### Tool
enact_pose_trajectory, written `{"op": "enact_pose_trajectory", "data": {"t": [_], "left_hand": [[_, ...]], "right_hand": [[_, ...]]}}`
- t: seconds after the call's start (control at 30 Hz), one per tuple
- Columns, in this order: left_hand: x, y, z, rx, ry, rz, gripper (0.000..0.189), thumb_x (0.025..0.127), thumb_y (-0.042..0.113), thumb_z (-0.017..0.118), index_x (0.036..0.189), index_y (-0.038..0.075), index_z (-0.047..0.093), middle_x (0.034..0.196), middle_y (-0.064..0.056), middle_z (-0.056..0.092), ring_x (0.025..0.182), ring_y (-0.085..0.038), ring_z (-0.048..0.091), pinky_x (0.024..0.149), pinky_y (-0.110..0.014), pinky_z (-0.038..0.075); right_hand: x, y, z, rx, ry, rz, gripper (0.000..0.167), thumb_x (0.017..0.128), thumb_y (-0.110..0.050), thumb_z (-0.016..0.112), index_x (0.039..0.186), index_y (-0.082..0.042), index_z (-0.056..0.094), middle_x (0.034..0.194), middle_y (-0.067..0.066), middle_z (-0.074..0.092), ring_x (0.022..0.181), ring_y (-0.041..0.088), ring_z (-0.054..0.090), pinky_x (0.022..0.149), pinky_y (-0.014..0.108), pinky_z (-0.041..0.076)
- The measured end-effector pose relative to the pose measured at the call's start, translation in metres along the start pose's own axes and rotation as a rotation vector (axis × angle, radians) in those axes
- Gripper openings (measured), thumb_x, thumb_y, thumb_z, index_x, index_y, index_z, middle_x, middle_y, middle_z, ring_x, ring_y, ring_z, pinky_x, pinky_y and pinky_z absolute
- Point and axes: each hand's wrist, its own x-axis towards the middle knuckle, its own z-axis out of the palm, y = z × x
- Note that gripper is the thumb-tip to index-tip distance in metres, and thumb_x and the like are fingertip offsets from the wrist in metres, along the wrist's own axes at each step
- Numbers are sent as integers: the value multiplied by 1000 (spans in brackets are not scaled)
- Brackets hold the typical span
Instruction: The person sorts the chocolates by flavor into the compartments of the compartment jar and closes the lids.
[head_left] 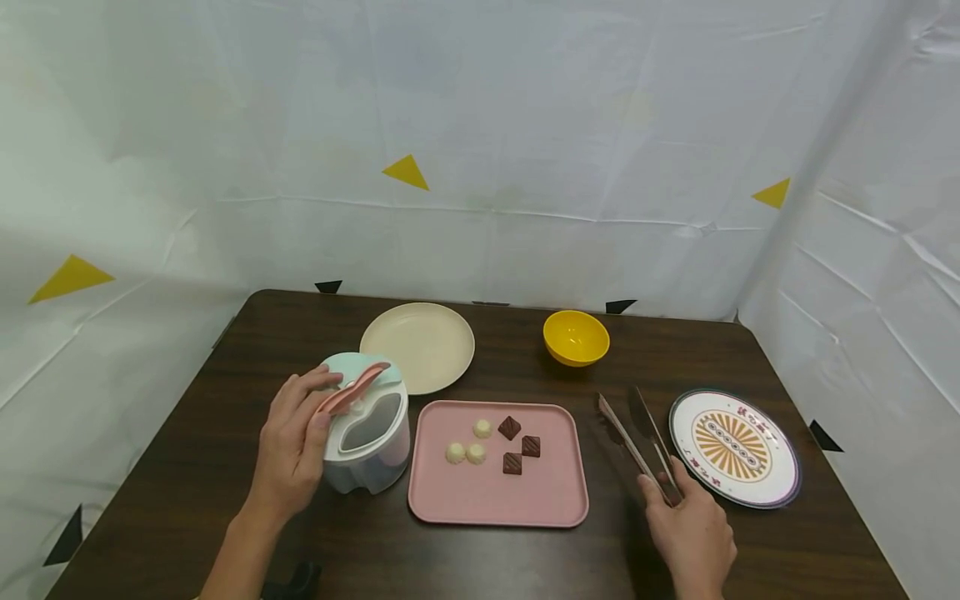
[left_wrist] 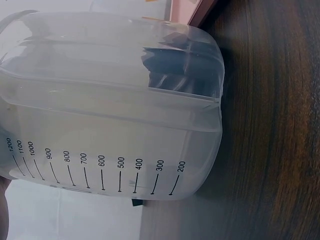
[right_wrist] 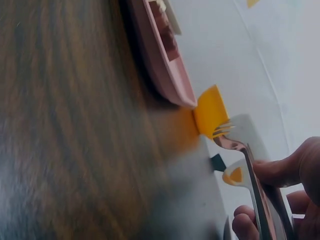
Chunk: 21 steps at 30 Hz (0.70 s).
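Observation:
My left hand [head_left: 292, 437] grips the pink handle [head_left: 354, 387] on the lid of a translucent measuring container [head_left: 367, 467]. The lid has a mint-green part and a grey see-through panel. Scale marks up to 1200 and dark ridged pieces [left_wrist: 182, 70] inside show in the left wrist view. At the right, my right hand [head_left: 690, 529] holds a metal fork [right_wrist: 232, 144] and a metal spoon [right_wrist: 240, 175] side by side, their ends spread apart and pointing away over the table. Between the hands lies a pink tray [head_left: 498, 504] bearing three cream round pieces [head_left: 476, 453] and three dark brown square chocolates [head_left: 512, 463].
A cream plate [head_left: 420, 346] stands behind the container. The yellow bowl [head_left: 576, 337] is at the back right, and a patterned plate [head_left: 735, 448] lies right beside my right hand. White sheeting [head_left: 487, 125] hangs behind the dark wooden table [head_left: 480, 562].

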Motion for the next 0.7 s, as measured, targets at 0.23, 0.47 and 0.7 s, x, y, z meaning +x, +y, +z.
{"op": "enact_pose_trajectory", "data": {"t": [0.23, 0.47, 0.7], "left_hand": [[-2, 0, 0, 5, -2, -3, 24, 92, 11, 49, 104, 6, 70, 124, -13, 61, 125, -37, 49, 113, -54, 22], [-1, -1, 0, 10, -6, -8, 24, 92, 11, 49, 104, 7, 70, 125, -12, 61, 127, -36, 49, 113, -53, 22], [-1, 0, 0, 13, -4, -1, 25, 92, 11, 49, 104, 6, 70, 124, -13, 61, 126, -36, 49, 114, -52, 21]], "right_hand": [[1, 8, 1, -7, -24, 42, 73, 88, -56, 63, 145, -12, 48, 100, 16, 72, 108, 58, 51, 80, 67, 38], [0, 10, 3, 4, -22, 43, 72, 87, -53, 65, 144, -11, 49, 96, 15, 71, 101, 52, 57, 77, 63, 40], [1, 11, 8, 17, -17, 33, 73, 87, -51, 67, 144, -9, 48, 96, 15, 71, 97, 50, 59, 75, 61, 41]]}}
